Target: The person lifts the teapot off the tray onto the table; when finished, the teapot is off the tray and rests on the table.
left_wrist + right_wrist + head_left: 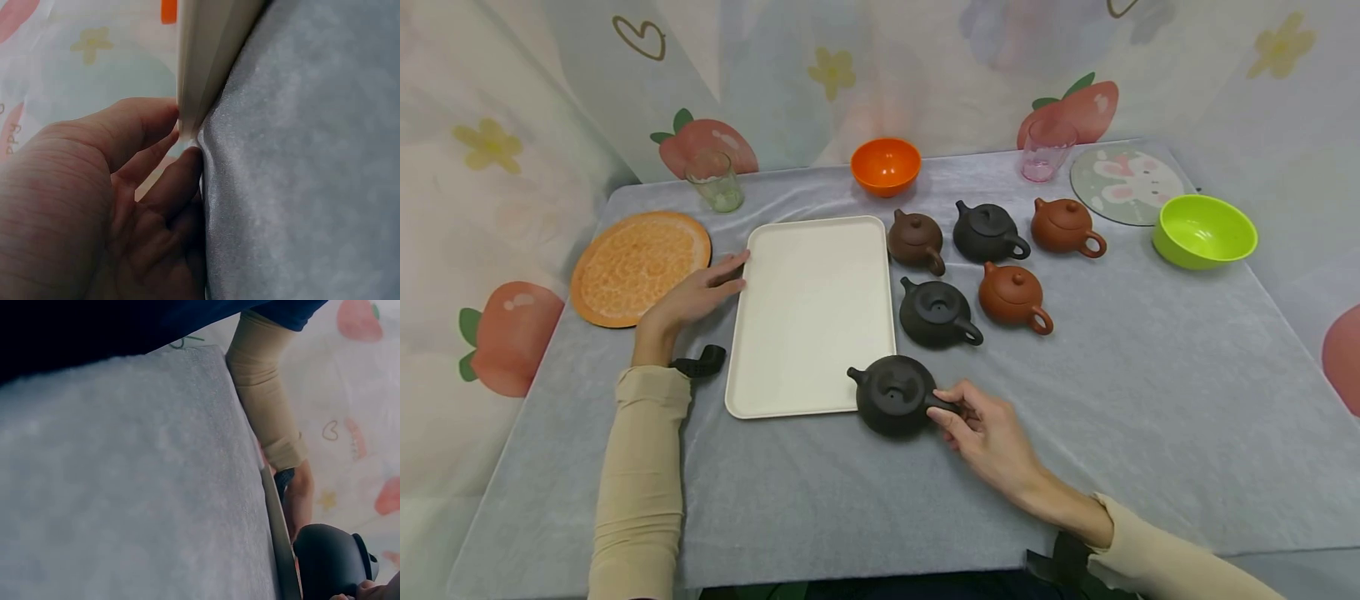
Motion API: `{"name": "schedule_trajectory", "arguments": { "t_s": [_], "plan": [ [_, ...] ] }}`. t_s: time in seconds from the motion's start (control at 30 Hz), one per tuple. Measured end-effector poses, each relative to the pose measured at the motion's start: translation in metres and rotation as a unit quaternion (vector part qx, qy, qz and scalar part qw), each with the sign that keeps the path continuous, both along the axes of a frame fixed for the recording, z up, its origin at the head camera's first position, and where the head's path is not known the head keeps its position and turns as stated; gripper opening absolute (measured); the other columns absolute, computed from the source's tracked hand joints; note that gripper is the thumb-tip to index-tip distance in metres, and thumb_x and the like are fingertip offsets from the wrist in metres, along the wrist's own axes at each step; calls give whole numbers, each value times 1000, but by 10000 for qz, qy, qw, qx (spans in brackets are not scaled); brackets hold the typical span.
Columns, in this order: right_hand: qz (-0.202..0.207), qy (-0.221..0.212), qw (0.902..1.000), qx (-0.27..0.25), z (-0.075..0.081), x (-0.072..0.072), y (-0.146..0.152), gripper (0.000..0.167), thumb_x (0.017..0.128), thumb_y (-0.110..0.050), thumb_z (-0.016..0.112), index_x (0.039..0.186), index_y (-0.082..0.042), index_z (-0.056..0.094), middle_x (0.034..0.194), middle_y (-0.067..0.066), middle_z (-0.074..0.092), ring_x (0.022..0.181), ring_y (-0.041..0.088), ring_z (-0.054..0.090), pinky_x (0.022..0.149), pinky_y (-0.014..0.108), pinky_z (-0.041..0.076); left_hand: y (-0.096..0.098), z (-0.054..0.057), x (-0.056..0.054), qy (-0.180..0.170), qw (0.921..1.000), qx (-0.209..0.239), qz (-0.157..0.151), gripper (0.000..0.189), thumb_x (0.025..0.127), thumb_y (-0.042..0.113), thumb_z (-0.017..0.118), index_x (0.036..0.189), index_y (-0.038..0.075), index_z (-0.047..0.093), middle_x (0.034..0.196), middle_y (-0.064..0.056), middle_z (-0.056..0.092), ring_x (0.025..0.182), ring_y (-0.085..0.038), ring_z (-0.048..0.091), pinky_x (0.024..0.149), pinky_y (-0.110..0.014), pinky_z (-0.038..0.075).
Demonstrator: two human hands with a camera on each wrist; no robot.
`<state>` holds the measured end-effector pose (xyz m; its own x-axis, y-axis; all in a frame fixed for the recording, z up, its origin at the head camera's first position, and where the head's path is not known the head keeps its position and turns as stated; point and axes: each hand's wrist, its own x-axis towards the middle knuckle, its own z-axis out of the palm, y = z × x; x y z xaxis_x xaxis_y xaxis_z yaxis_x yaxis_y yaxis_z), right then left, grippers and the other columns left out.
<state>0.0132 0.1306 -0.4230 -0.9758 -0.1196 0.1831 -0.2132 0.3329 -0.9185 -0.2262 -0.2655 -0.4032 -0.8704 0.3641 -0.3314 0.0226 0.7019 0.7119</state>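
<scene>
By its handle, my right hand point(988, 429) holds a black teapot point(895, 398) over the near right corner of a cream rectangular tray point(816, 317). Thumb and fingers pinch the handle, and the spout points left. In the right wrist view the teapot point(331, 562) appears beside the tray's edge point(281, 531). My left hand point(696, 296) touches the tray's left side with its fingertips, fingers extended. The left wrist view shows the thumb and fingers right at the tray's rim point(206, 56).
Right of the tray stand black teapots point(936, 315), a dark brown one point(915, 240) and reddish-brown ones point(1013, 296). Behind are an orange bowl point(886, 167), a green glass point(718, 183) and a pink glass point(1045, 154). A lime bowl point(1204, 233) stands far right, an orange round mat point(640, 267) left.
</scene>
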Motion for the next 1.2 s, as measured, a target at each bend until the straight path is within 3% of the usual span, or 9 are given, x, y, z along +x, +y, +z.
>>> {"name": "schedule_trajectory", "arguments": {
  "t_s": [0.13, 0.27, 0.57, 0.8, 1.2],
  "plan": [
    [-65, 0, 10000, -50, 0, 3, 5, 7, 90, -8, 69, 96, -8, 66, 80, 10, 70, 54, 13, 59, 50, 24, 50, 0, -1, -1, -46, 10000, -3, -9, 66, 101, 42, 51, 156, 30, 18, 165, -6, 2, 152, -26, -1, 120, -53, 7],
    [-185, 17, 9998, -37, 0, 7, 13, 10, 89, -6, 69, 99, -7, 67, 76, 9, 69, 54, 15, 60, 50, 23, 50, -1, -3, -3, -79, 10000, 11, 7, 65, 102, 38, 50, 157, 27, 18, 164, -8, 1, 152, -27, -2, 120, -53, 6],
    [-519, 286, 9980, 211, 2, 15, 29, 12, 88, -1, 70, 99, -6, 67, 68, 5, 66, 51, 10, 58, 49, 19, 48, 0, 0, -2, -132, 9999, 25, 74, 65, 101, 39, 51, 157, 29, 18, 165, -6, 3, 152, -26, -2, 120, -53, 6],
    [-813, 17, 9961, 332, 2, 22, 43, 11, 89, -4, 70, 98, -9, 67, 70, 5, 67, 51, 8, 57, 49, 21, 49, 4, 4, -1, -250, 9996, -4, 133, 65, 102, 33, 50, 157, 25, 17, 164, -11, 0, 151, -29, -3, 119, -55, 5],
    [-1324, 353, 9899, 370, 0, 36, 66, 23, 83, 8, 71, 101, -7, 68, 76, 8, 70, 53, 12, 60, 49, 19, 49, 2, 0, -1, -85, 10000, -9, 13, 68, 99, 48, 52, 156, 35, 18, 164, -2, 4, 152, -24, -1, 119, -53, 8]
  ]
}}
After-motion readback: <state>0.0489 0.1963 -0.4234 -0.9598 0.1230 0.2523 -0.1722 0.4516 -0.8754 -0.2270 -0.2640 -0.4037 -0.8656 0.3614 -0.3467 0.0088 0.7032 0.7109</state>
